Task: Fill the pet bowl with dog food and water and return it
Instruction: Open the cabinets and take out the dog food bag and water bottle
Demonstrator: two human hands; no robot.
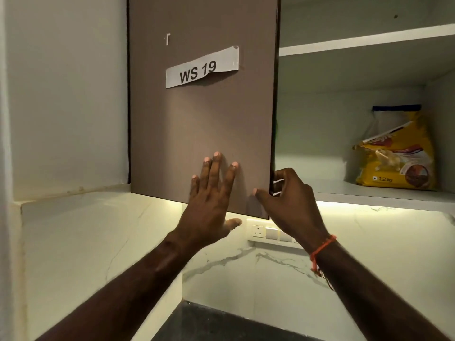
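A yellow dog food bag (396, 153) stands upright on the lower shelf of the open wall cabinet, far right. The brown cabinet door (202, 114) carries a paper label reading "WS 19". My left hand (209, 200) lies flat against the door's lower front with fingers spread. My right hand (288, 200) grips the door's right edge near its bottom corner, thumb on the front and fingers curled behind. No pet bowl is in view.
A white cabinet shelf (369, 193) holds the bag, with an upper shelf (364, 43) above it. Below are a marble backsplash (270, 264) with a switch and socket panel (266, 232), and a dark countertop (221, 323). A white wall (66, 94) stands left.
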